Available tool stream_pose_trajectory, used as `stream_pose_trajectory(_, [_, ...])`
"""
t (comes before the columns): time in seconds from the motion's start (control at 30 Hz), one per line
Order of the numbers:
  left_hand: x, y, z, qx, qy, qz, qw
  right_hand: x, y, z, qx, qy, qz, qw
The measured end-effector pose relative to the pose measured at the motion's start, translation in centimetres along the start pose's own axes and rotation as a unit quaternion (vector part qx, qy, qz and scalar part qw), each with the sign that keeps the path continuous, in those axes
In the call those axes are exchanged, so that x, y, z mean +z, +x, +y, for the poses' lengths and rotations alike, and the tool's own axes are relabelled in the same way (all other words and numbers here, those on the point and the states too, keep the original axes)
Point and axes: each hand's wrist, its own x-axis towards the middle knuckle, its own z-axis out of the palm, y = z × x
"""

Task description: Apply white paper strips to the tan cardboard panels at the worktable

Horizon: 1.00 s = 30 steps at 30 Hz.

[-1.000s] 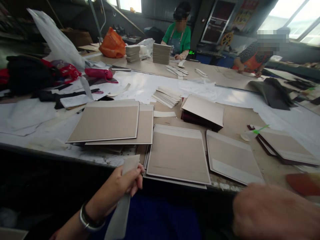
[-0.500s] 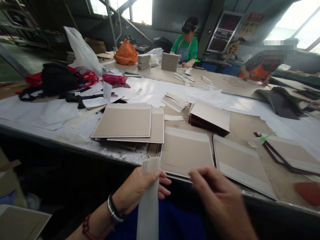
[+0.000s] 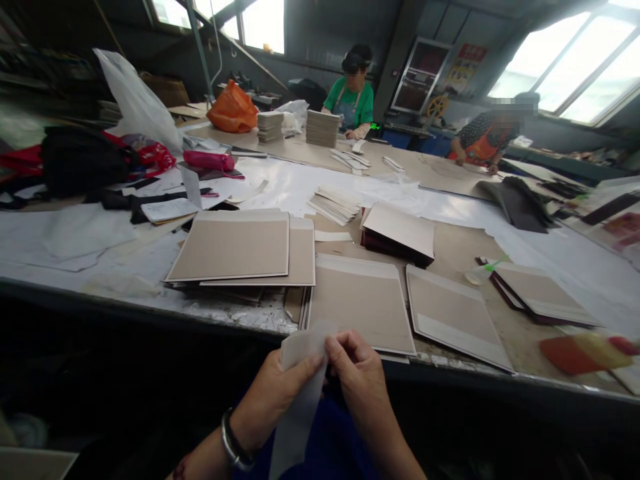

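A pale paper strip [image 3: 300, 400] is pinched at its top end by the left hand [image 3: 273, 400] and the right hand [image 3: 357, 383], below the table's near edge [image 3: 150, 303], just before a grey board [image 3: 360, 303].

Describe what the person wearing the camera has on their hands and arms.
Both hands are bare, with no gloves or visible rings. The left hand has a silver metal bangle at the wrist. The right hand shows nothing worn, and no sleeves are visible on either forearm.
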Motion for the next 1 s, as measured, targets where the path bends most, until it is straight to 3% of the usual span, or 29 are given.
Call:
stream_pose_trajectory(0.07, [0.1, -0.1, -0.4, 0.019, 0.034, -0.009, 0.999, 0.0, -0.1, 0.5, -0.006, 0.010, 0.029, 0.999])
stream_pose_trajectory(0.2, [0.8, -0.2, -2.5, 0.091, 0.116, -0.009, 0.989, -0.1, -1.4, 2.0, 0.029, 0.020, 0.002, 0.999])
stream_pose_trajectory(0.37, [1.1, -0.5, -5.4, 0.187, 0.237, -0.070, 0.951, -2.9, -1.2, 1.9, 0.102, 0.045, 0.054, 0.992])
stream_pose_trajectory(0.43, [0.4, -0.5, -5.7, 0.228, 0.278, -0.061, 0.931, -4.4, 0.3, 0.8, 0.125, 0.025, 0.009, 0.992])
stream_pose_trajectory(0.5, [-0.7, -0.2, -5.5, 0.271, 0.315, -0.040, 0.909, -5.6, 2.2, -0.5, 0.100, -0.092, -0.054, 0.989])
stream_pose_trajectory(0.63, [-2.7, 1.1, -4.7, 0.344, 0.375, -0.007, 0.861, -6.1, 5.8, -2.7, 0.002, -0.358, -0.172, 0.918])
stream_pose_trajectory(0.73, [-3.3, 1.9, -4.2, 0.401, 0.426, 0.036, 0.810, -5.3, 7.7, -3.4, -0.001, -0.433, -0.256, 0.864])
stream_pose_trajectory(0.83, [-3.6, 2.5, -3.9, 0.471, 0.470, 0.072, 0.743, -4.5, 9.0, -3.5, 0.006, -0.473, -0.295, 0.830])
stream_pose_trajectory(0.9, [-3.8, 2.7, -3.9, 0.487, 0.481, 0.072, 0.725, -4.1, 9.5, -3.5, 0.011, -0.493, -0.304, 0.815])
stream_pose_trajectory(1.0, [-3.9, 3.0, -4.1, 0.474, 0.481, 0.069, 0.735, -3.8, 9.9, -3.4, 0.005, -0.515, -0.304, 0.801])
